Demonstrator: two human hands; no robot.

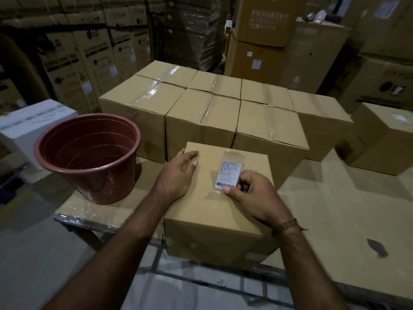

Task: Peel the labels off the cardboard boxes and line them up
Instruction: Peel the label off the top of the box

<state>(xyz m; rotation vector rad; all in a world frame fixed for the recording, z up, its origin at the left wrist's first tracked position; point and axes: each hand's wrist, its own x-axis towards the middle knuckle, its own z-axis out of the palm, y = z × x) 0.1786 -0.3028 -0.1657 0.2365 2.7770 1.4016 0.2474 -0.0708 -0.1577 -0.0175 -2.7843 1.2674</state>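
Observation:
A cardboard box (210, 211) stands at the near edge of the table, right in front of me. On its top sits a white label (229, 173) with a barcode, under a strip of clear tape. My right hand (252, 195) rests on the box top with thumb and fingers pinching at the label's lower right corner. My left hand (178, 173) lies flat on the box's left top edge, fingers spread, holding nothing. Behind it, several taped cardboard boxes (201, 117) stand packed together in rows.
A reddish-brown plastic bucket (89, 155) stands tilted on the table's left corner. The cardboard-covered table (335, 211) stretches to the right. A white box (29, 128) is at far left, another carton (384, 135) at far right. Tall stacked cartons fill the background.

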